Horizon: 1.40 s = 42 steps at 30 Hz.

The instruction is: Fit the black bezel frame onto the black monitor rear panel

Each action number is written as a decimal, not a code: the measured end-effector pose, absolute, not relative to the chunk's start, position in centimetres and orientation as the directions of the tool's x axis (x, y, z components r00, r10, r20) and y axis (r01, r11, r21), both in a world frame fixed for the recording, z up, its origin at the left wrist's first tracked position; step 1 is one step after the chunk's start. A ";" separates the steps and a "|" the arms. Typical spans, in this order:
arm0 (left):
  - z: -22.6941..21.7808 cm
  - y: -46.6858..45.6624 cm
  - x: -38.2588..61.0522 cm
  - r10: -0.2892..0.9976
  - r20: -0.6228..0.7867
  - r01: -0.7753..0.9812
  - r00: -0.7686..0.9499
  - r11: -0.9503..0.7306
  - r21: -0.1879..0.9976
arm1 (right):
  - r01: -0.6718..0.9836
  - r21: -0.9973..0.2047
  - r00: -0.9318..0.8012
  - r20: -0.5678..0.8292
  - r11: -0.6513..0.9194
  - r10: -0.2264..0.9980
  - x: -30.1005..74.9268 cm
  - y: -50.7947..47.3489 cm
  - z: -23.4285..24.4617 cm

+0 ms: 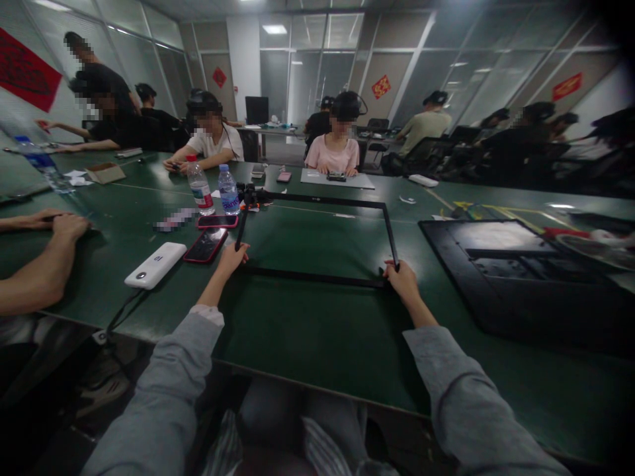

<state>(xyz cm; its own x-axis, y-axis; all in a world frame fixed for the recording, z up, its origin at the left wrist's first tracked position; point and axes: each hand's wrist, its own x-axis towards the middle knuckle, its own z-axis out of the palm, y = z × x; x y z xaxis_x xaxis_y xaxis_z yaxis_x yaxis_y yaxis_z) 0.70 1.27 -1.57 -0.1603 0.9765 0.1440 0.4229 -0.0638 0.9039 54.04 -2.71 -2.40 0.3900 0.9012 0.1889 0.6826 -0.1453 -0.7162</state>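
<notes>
At the middle of the green surface (307, 324), in the head view and with the seated wearer at six o'clock, I see a black frame (317, 276), thin-barred and hollow, so that the green shows through it. The left hand (233, 256) is at its nine o'clock, fingers grasping the side bar; the right hand (403, 279) is between three and four, fingers wrapped on the other side bar near its lower corner. Holding opposite sides probably keeps so slender a thing level and stops it twisting; whether it touches the surface I cannot tell. Toward ten stand a red-capped bottle (200, 188) and a blue-capped bottle (229, 192), with a phone (206, 245) lying at nine, near the left hand. A white power bank (155, 266) lies between eight and nine, perhaps close to the edge so its cable (125, 311) can hang down. Around half past three lies a large black panel (506, 301), apart from the right hand; its place to the side seems to leave that arm room. At twelve, a co-worker in a pink top (332, 152) sits at the far edge.
</notes>
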 end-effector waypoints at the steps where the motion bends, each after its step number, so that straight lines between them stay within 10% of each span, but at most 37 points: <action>1: -1.6 1.3 0.7 0.977 0.144 0.425 -0.159 -0.064 0.903 | 0.683 -0.715 0.390 0.190 -0.145 0.901 54.0 -2.7 -2.4; 42: -1.4 1.2 0.8 0.977 0.125 0.448 -0.173 -0.035 0.893 | 0.670 -0.734 0.390 0.216 -0.115 0.895 53.9 -2.7 -2.4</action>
<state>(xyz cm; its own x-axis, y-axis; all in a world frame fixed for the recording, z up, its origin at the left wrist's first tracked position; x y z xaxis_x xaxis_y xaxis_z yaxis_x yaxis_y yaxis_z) 0.84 1.20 -1.36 -0.1734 0.9768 0.1254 0.4484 -0.0351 0.8932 53.88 -2.68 -2.39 0.3904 0.8948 0.2165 0.6696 -0.1146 -0.7338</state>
